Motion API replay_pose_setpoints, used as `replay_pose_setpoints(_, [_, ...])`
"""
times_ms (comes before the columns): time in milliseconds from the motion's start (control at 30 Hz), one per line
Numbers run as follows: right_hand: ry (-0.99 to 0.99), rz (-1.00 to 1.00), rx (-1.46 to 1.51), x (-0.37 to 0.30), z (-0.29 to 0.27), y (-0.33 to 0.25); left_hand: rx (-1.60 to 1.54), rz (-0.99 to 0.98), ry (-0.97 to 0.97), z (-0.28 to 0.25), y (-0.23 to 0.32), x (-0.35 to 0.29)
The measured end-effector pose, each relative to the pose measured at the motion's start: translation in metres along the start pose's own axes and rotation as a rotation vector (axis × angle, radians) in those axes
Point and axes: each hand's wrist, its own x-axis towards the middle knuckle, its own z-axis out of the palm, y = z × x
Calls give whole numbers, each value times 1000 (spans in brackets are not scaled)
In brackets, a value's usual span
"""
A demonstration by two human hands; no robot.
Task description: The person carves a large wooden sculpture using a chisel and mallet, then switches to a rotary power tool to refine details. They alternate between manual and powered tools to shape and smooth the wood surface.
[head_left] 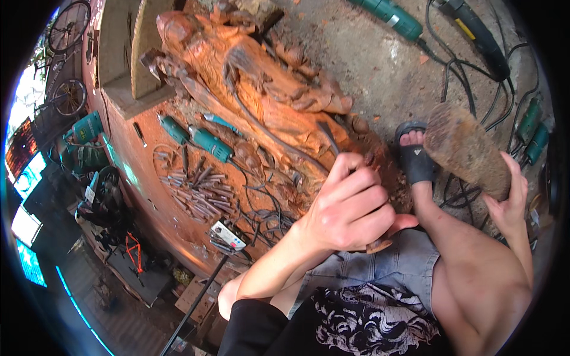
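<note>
My left hand (350, 207) is closed round a carving chisel (329, 137), its blade pointing at the lower part of a large reddish-brown wood carving (261, 89). Below my fist the butt of the chisel (380, 245) sticks out; the rest of its handle is hidden by my fingers. In my right hand (512, 204) is a thick, worn wooden mallet (466, 145), raised over the floor to the right of the carving and apart from the chisel. The carving lies on its back with draped folds and a long thin raised strip. Whether the blade touches the wood, I cannot tell.
Many loose chisels (202, 193) lie piled on the dusty floor at left, near green power tools (211, 144) with tangled cables (261, 204). More power tools (395, 18) lie at the upper right. A wooden board (145, 53) stands beyond the carving. My sandalled foot (414, 154) is beside it.
</note>
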Motion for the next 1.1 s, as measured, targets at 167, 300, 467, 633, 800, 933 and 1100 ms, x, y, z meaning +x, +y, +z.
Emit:
replay_pose_setpoints(167, [-30,-7,-29,-2,-7,-2,-36,30,40,3,-19,1])
replay_pose_setpoints(300, [-74,-66,-83,5,-13,-9,-60,54,74,-2,-28,-1])
replay_pose_setpoints(467, [-107,-268,-59,24,-25,-35,-138,124,35,-11,-40,-5])
replay_pose_setpoints(633, [148,-703,-219,66,-20,-66,-128,85,0,-14,-36,2])
replay_pose_setpoints(800, [107,-707,-242,63,-29,-67,-114,16,8,-17,-30,5])
replay_pose_setpoints(933, [173,-605,-213,54,-21,-53,-215,73,137,-23,-39,7])
replay_pose_setpoints(1100, [126,-361,-92,16,-16,-12,-168,144,266,-5,-6,0])
